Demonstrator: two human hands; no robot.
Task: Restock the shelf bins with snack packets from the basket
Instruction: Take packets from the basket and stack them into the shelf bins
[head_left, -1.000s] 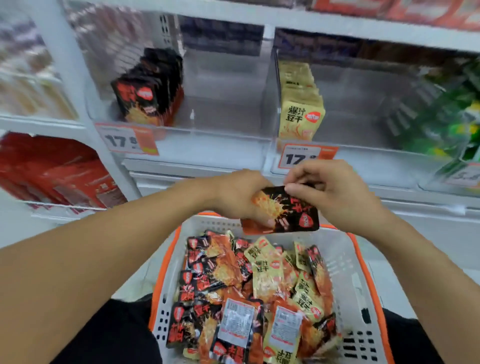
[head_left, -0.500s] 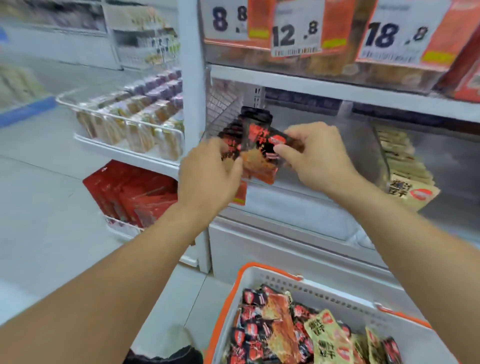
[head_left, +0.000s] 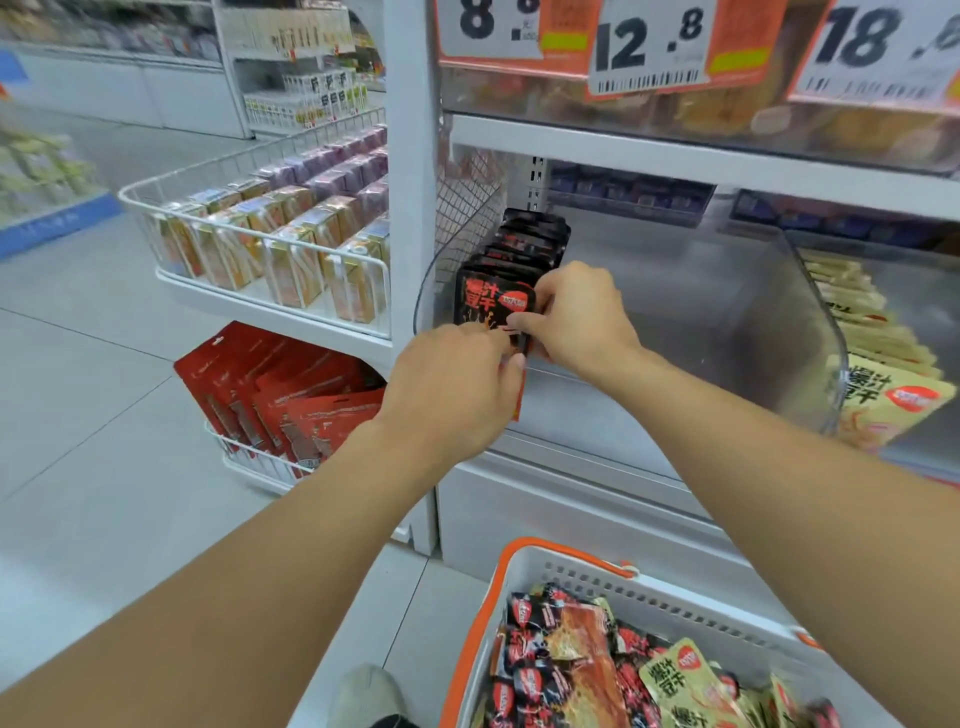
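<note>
A: Biggest first. White shelving unit (head_left: 410, 156), clear shelf bin (head_left: 727, 312) at mid height with a curved clear divider on its right.

B: Below it, lower right, white basket (head_left: 649, 587) with an orange rim, heaped with black and yellow snack packets (head_left: 597, 665).

A: Left of the upright, a wire rack of boxed goods (head_left: 270, 244); under that, red hanging packs (head_left: 291, 395). Price tags (head_left: 649, 47) overhead.

B: Inside the bin, far left end: row of black packets (head_left: 530, 239) standing upright, front to back. Yellow packets (head_left: 872, 374) in the next bin, right of the divider.

A: Front black packet (head_left: 491, 301) stands at the head of that row, face toward the camera.

B: Right hand (head_left: 576, 317) has fingers curled round its right edge, pinching it.

A: Left hand (head_left: 452, 384) is at its lower edge, fingers curled, knuckles up. Fingertips touch the packet; exact grip hidden behind the hand.
</note>
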